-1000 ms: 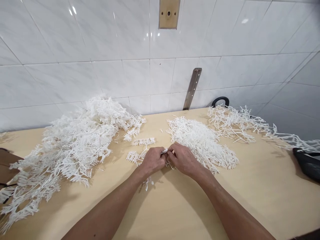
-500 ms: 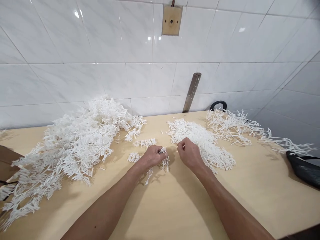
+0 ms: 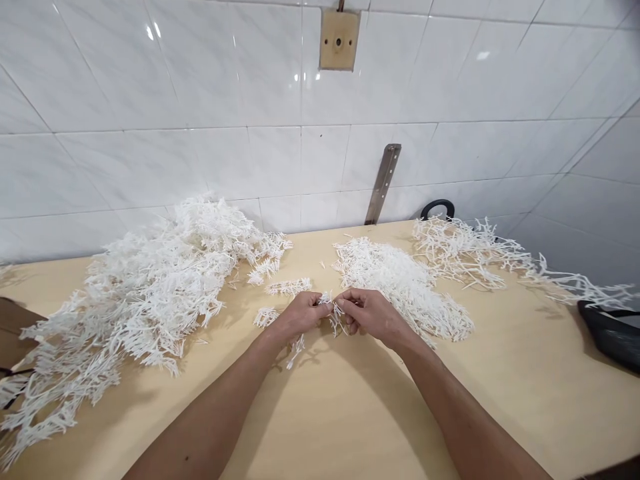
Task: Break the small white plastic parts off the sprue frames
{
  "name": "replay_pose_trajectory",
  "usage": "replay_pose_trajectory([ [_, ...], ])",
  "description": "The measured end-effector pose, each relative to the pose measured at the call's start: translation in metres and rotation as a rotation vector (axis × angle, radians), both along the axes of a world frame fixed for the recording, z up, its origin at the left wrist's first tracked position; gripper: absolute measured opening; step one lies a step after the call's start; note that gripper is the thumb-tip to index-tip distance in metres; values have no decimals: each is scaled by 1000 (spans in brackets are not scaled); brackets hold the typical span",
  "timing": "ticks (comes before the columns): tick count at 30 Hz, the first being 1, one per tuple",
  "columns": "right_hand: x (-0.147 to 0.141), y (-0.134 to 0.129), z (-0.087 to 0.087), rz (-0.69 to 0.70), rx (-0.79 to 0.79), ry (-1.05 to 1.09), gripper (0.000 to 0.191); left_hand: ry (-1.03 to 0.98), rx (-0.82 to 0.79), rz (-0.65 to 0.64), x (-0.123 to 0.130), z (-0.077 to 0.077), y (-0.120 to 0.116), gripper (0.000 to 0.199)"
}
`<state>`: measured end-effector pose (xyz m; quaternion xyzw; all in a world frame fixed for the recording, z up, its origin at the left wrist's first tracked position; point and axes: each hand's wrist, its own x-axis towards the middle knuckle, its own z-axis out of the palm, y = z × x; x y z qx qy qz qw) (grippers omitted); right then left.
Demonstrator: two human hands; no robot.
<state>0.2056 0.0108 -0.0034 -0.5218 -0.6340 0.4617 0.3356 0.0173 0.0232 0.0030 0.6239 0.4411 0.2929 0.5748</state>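
Pinched in my left hand point(image 3: 304, 313) is a small white branched plastic sprig point(image 3: 338, 321), part of it poking out between the fingers. My right hand point(image 3: 371, 312) meets it from the right, thumb and fingertips closed on the sprig's thin prongs. Another white piece point(image 3: 296, 351) hangs below my left hand; whether it joins the held sprig I cannot tell. Small comb-like white pieces point(image 3: 289, 287) lie just behind my left hand. Beyond my right wrist is a flat heap of short white pieces point(image 3: 400, 273).
A large tangled pile of white branched plastic point(image 3: 165, 280) covers the left of the wooden table point(image 3: 320, 427). Longer white branches point(image 3: 465, 250) spread along the right back. A metal strip point(image 3: 383, 183) leans on the tiled wall. Black items point(image 3: 610, 333) lie at the right, a brown box point(image 3: 17, 327) at the left.
My right hand has moved left and down from the flat heap to my left hand, and its fingers now grip the sprig's prongs. My left hand stays nearly in place.
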Motion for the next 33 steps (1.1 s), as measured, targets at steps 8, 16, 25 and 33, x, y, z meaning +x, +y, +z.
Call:
replay_pose_trajectory([
  [8,-4,-2,1,-9,-4,-40,22,130,25,90,3,-5,2,29],
  [16,-3,-3,2,-24,62,-104,15,161,66,85,3,-2,1,36],
  [25,-2,-6,8,38,9,-60,21,79,129,156,2,-7,3,37],
  [33,-1,-2,2,45,-68,5,22,145,129,172,3,-2,1,37],
])
